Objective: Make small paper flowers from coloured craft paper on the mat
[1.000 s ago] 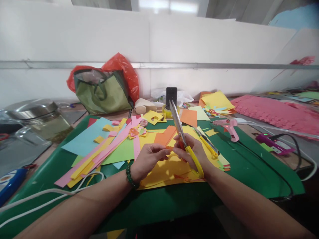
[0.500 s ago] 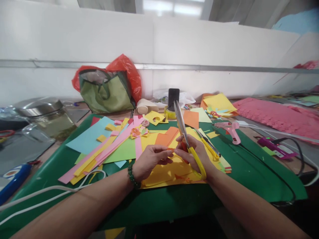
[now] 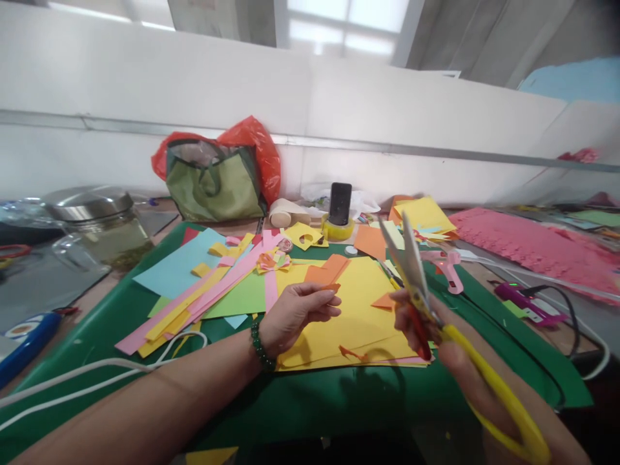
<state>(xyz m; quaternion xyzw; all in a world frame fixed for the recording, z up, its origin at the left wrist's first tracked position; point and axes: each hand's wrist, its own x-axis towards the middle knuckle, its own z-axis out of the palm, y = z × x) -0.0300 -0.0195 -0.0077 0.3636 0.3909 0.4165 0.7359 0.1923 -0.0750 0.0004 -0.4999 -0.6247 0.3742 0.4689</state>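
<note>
Between the thumb and fingers of my left hand (image 3: 303, 313) is a small piece of orange paper (image 3: 330, 288), mostly covered by the fingers. My right hand (image 3: 450, 342) grips scissors (image 3: 417, 284) with yellow and red handles, blades parted and pointing up and away. The scissors are apart from the orange piece. Below both hands lie yellow paper sheets (image 3: 353, 310), with a curled orange scrap (image 3: 352, 353) near their front edge. A ribbon-like paper flower (image 3: 272, 261) rests to the left, beside pink and yellow paper strips (image 3: 208, 290).
A pink glue gun (image 3: 448, 268) with a black cord lies right. A phone (image 3: 340, 203) stands on a yellow tape roll (image 3: 338, 230) at the back. Left are a glass jug (image 3: 104, 236), a green bag (image 3: 216, 184) and white cables (image 3: 111, 367).
My right hand has moved right and nearer to me with the scissors, away from my left hand, and the blades have parted. My left hand still holds the orange piece.
</note>
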